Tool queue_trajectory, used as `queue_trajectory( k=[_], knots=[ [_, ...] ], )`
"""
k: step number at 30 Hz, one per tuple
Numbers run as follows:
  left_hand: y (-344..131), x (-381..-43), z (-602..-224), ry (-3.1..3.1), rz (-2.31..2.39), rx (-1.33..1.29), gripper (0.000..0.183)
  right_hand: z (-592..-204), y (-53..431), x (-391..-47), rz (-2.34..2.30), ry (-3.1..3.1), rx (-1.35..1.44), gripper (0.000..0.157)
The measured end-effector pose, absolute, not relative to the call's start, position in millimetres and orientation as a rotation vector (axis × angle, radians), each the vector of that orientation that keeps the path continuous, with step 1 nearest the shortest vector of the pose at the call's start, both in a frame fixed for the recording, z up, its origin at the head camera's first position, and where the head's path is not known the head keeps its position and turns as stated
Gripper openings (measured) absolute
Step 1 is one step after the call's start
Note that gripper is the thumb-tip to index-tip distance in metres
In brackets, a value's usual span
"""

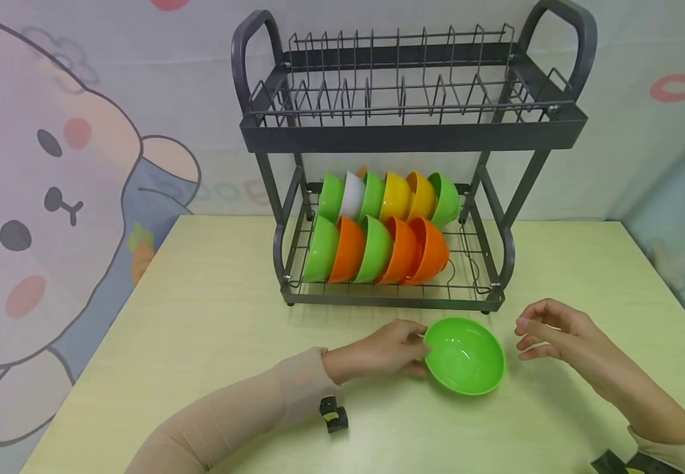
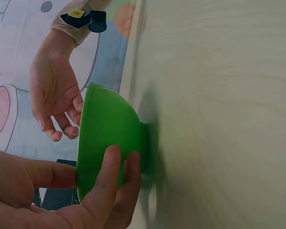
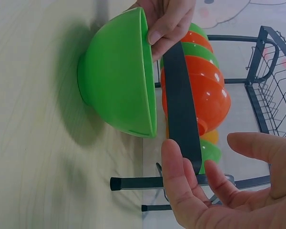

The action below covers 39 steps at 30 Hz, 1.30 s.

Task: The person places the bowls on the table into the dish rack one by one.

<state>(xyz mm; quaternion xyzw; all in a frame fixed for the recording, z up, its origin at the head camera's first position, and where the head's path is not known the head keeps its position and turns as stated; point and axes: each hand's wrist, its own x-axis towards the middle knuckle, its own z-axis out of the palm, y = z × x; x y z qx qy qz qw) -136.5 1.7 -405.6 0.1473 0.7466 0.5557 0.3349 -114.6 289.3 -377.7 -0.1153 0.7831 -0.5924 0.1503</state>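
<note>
A green bowl (image 1: 464, 356) stands upright at the front of the table, just before the rack. My left hand (image 1: 386, 352) holds it by its left side. In the left wrist view the thumb lies at the rim, while the fingers (image 2: 105, 179) spread along the outer wall of the bowl (image 2: 109, 124). To the right of the bowl is my right hand (image 1: 562, 332), apart from it, with loosely bent fingers and nothing in them. The right wrist view shows this hand (image 3: 229, 191) beside the bowl (image 3: 117, 76), thumb and fingers spread.
Behind the bowl stands a dark two-tier dish rack (image 1: 392, 303). Two rows of green, orange, yellow and white bowls (image 1: 321, 250) lean on its lower tier. Its upper wire tier (image 1: 413, 138) holds no dishes. A cartoon-printed cloth (image 1: 218, 131) hangs behind the table (image 1: 218, 316).
</note>
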Motion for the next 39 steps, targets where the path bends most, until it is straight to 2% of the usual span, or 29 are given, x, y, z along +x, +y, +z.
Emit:
queue_trajectory(
  k=[17, 30, 39],
  knots=[
    [1.3, -134.0, -405.6, 2.046, 1.437, 0.407, 0.038, -376.8, 286.8, -115.7, -1.703, 2.239, -0.333, 0.025],
    [-2.5, -133.3, -391.4, 2.246, 1.268, 0.598, 0.037, -375.7, 280.9, -117.3, -1.655, 2.229, -0.33, 0.025],
    [-3.4, -130.2, -380.3, 2.22, 1.299, 0.596, 0.037, -375.6, 275.0, -116.6, -1.674, 2.006, -0.311, 0.034]
  ],
)
